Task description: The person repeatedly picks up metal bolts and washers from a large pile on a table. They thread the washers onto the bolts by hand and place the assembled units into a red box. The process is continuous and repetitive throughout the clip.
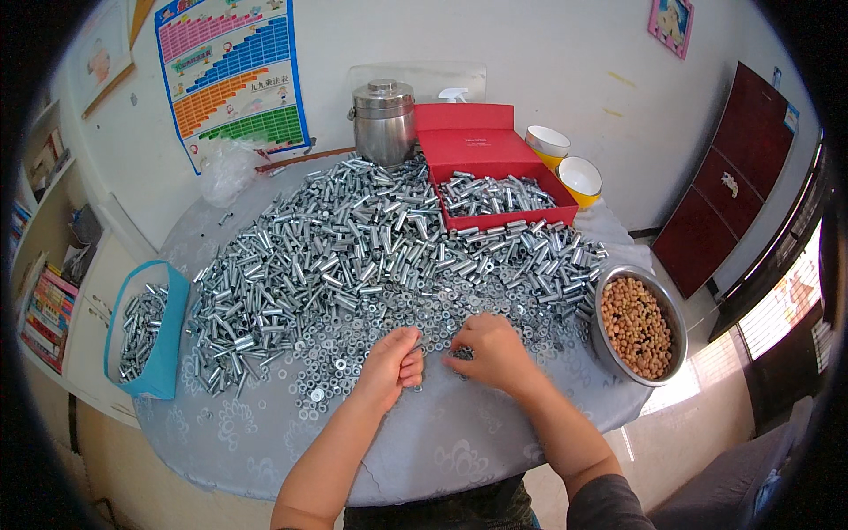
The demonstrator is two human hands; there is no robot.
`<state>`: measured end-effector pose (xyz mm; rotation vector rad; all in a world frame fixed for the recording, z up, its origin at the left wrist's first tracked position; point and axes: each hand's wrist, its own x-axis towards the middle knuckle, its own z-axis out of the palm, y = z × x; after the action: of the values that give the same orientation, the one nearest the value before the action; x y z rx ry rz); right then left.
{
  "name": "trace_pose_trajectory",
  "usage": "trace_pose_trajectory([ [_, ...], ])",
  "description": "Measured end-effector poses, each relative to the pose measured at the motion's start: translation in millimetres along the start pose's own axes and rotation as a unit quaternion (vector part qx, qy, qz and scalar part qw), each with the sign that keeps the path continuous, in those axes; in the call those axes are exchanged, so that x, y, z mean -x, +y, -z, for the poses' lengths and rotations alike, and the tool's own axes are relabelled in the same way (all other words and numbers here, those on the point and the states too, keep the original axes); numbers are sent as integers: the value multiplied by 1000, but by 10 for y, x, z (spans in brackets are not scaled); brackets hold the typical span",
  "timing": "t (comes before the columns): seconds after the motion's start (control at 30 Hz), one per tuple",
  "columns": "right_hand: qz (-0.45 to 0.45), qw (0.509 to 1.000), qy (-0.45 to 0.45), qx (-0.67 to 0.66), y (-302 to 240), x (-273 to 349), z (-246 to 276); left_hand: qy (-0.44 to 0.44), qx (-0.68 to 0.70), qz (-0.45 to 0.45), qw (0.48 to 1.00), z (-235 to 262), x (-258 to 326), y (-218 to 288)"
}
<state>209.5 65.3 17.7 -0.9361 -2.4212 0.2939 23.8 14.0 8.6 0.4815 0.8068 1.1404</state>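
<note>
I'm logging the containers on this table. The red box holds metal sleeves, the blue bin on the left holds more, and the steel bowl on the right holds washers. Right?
Not quite. The head view shows the steel bowl holds brown nuts, not washers. The red box and blue bin do hold metal sleeves.

Boxes on the counter, charts on the wall.
An open red box (495, 177) sits at the counter's (442, 442) far side, lid up, metal sleeves inside. A blue box (168, 353) hangs off the left edge, also holding sleeves. A crumpled clear bag (225, 172) lies by the wall. Above it hangs a blue-edged chart (234, 75) with pink, blue, orange and green stepped bands. A small pink picture (671, 22) hangs upper right; another poster (102, 49) upper left.
</note>
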Motion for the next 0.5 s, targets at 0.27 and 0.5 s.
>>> trace_pose_trajectory([
  [0.27, 9, 999, 5, 54, -53, 12, -89, 5, -17, 5, 1000, -13, -10, -18],
  [0.5, 14, 999, 20, 41, -16, -1, -135, 2, -19, 7, 1000, 1, -15, -24],
])
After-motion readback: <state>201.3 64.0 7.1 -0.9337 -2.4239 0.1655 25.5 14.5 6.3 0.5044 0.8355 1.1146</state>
